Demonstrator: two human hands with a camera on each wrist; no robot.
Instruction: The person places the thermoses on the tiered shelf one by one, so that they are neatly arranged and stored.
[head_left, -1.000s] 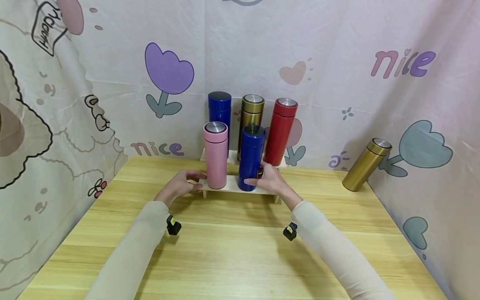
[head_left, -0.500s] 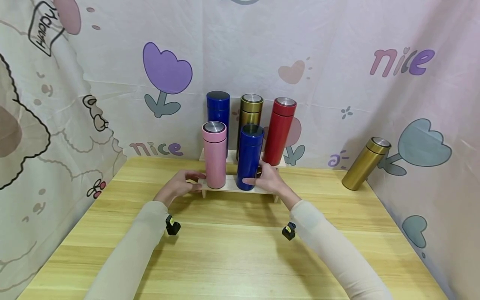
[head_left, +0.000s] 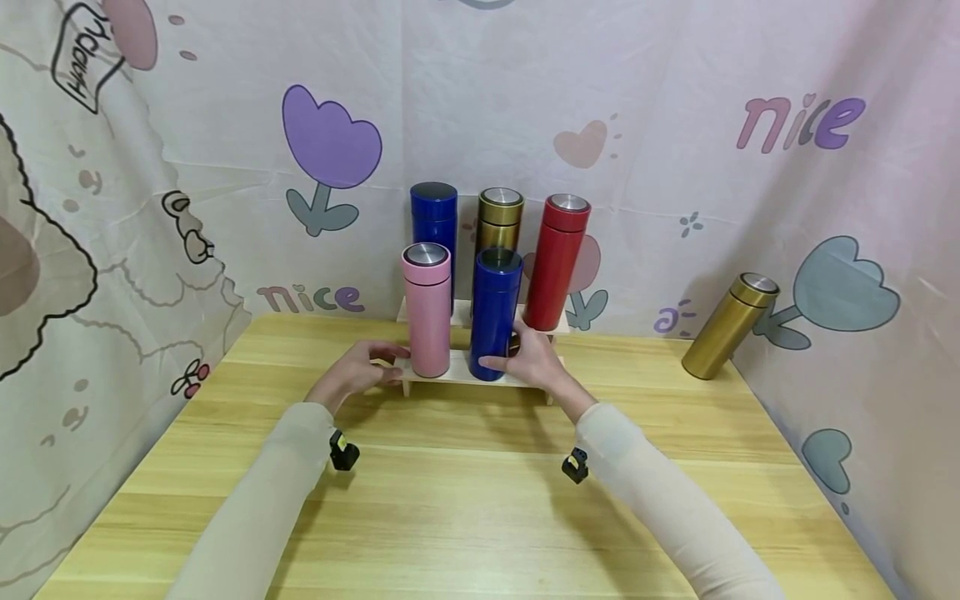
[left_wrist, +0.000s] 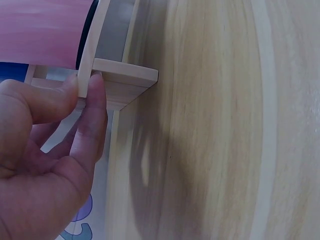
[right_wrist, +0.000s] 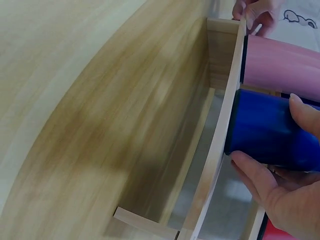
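Note:
A two-tier wooden shelf (head_left: 459, 368) stands at the back of the table. My left hand (head_left: 358, 371) pinches the left end of its lower board (left_wrist: 89, 55) between thumb and fingers, plain in the left wrist view. On that tier stand a pink thermos (head_left: 429, 321) and, to its right, a blue thermos (head_left: 493, 321). Thumb and fingers of my right hand (head_left: 534, 360) grip this blue thermos low down, its base at the board (right_wrist: 275, 132). Behind, the upper tier bears another blue thermos (head_left: 433, 215), a gold one (head_left: 500, 217) and a red one (head_left: 553, 271); their lower parts are partly hidden.
Another gold thermos (head_left: 723, 333) stands apart near the right edge of the wooden table (head_left: 450, 508). A printed curtain (head_left: 645, 150) hangs close behind the shelf and along both sides.
The front blue thermos, with my right hand round it, has shifted very slightly left toward the pink one. My left hand keeps its place on the shelf. The head view drifts slightly.

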